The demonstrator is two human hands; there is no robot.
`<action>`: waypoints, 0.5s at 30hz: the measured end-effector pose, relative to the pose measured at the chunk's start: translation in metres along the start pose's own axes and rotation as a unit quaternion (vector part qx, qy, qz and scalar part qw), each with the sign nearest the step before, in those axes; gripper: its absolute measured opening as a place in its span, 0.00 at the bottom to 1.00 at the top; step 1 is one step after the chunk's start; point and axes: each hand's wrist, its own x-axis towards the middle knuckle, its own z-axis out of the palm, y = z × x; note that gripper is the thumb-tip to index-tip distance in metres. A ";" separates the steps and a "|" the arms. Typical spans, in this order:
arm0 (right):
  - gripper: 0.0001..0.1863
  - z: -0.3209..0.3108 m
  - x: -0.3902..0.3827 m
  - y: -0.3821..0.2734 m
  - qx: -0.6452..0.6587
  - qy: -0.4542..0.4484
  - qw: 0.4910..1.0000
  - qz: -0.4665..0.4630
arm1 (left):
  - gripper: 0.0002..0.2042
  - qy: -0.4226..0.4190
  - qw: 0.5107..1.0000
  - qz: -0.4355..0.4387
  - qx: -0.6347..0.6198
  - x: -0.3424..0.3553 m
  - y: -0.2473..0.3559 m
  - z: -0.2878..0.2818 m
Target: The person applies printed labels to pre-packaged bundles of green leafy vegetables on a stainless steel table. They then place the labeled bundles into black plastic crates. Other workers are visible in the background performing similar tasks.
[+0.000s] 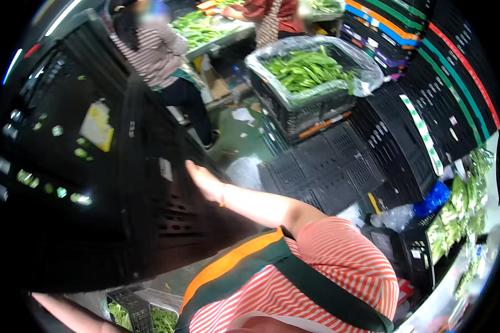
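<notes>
While I watch through the head camera, my view is filled on the left by a tall bulk of black crates [144,116], dark and close to the lens. The right hand [204,182] lies against their near side, at the end of a bare arm with a thin yellowish band [222,195] at the wrist. One digit stretches toward the upper left; whether the others are spread or curled into a slot, I cannot tell. Of the left arm I get only the bare forearm [75,315] at the lower left, running into darkness below the crates; the left hand is hidden, so I cannot read its state.

A torn yellow-and-white label [97,126] sticks to the crates, and a small white tag [165,168] sits near the right hand. Beyond, a plastic-lined crate [315,115] stands heaped with long green vegetables [305,69]. Behind it, two people work near a table of greens [197,30], one in a striped top [153,53], one in a reddish top [289,16]. On my right I see leafy greens [458,208] beside a blue plastic bag [432,200], and stacked crates with coloured rims [455,66] above them.
</notes>
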 end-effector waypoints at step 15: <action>0.20 -0.312 -0.069 0.073 -0.607 0.160 0.770 -0.113 | 0.17 -0.272 0.926 -0.255 -0.059 -0.246 0.055 0.025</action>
